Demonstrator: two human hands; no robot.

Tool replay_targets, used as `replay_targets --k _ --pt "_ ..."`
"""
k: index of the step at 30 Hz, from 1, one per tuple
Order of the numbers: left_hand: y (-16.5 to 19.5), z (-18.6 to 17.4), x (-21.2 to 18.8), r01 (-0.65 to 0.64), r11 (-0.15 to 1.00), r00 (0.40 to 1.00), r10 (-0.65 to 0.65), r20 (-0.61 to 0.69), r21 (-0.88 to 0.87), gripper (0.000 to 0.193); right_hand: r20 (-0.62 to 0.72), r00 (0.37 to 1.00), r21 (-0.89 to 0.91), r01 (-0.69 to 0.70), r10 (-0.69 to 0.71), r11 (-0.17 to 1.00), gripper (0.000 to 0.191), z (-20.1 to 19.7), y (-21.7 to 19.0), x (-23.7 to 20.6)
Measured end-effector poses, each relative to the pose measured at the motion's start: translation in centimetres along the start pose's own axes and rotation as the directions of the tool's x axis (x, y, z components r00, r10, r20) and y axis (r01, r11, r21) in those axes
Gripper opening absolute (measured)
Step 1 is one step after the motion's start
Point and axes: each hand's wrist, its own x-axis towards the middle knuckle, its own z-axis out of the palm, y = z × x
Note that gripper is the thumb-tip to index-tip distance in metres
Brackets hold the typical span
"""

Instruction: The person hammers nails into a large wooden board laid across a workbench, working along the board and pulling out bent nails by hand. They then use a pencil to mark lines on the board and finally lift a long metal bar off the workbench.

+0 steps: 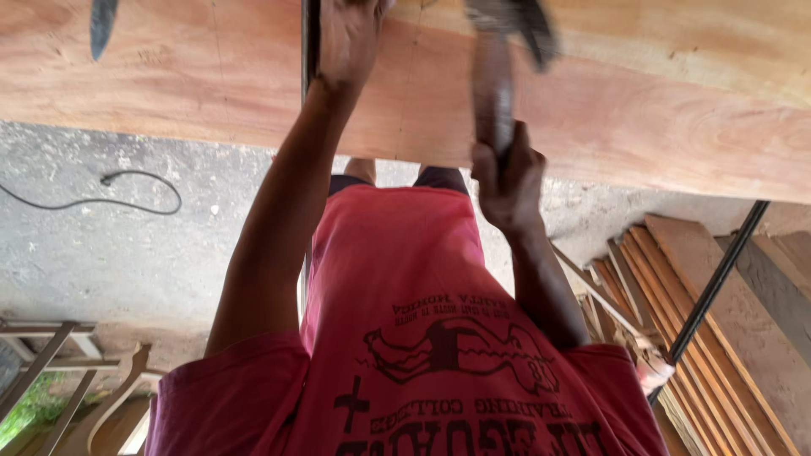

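Your right hand point(507, 181) is clenched round the wooden handle of a hammer point(498, 76), and the hammer's dark head sits blurred at the top edge of the view, over the wide plywood board point(659, 110). Your left hand point(348, 38) is pressed against that same board, just beside a thin dark metal bar point(310, 42) that runs up past your wrist; the fingers run out of the frame, so you can't tell whether they're curled round anything or lying flat. A faint pencil line crosses the board between your two hands. The board itself spans the whole width of the view, pale reddish wood, its near edge above your red printed shirt point(405, 338). Below it lies grey concrete floor point(110, 262), with a black cable point(127, 190) looping across it on the left. On the right, a stack of wooden planks point(718, 338) leans beside a dark metal rod point(714, 287). In the lower left corner, bits of a wooden frame point(59, 363) show.
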Motion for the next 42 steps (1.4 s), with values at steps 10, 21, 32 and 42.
replay_targets --k 10,21,32,42 --pt "0.0 -1.5 1.8 -0.147 0.987 0.983 0.153 -0.103 0.065 0.051 0.407 0.835 0.624 -0.550 0.370 0.555 0.046 -1.6 5.3 4.1" --pt "-0.8 -0.8 1.1 -0.160 0.972 0.972 0.185 -0.143 0.172 0.045 0.435 0.815 0.392 -0.554 0.383 0.734 0.048 -5.6 4.3 8.4" --pt "0.0 -1.0 0.8 0.021 1.000 1.000 -0.021 0.014 -0.001 0.055 0.644 0.693 0.315 -0.626 0.323 0.714 0.048 -9.6 3.8 12.9" --pt "1.1 -1.9 1.7 0.035 0.999 0.998 -0.035 0.054 -0.003 0.041 0.645 0.488 -0.235 -0.606 0.588 0.760 0.039 -8.3 3.3 12.6"
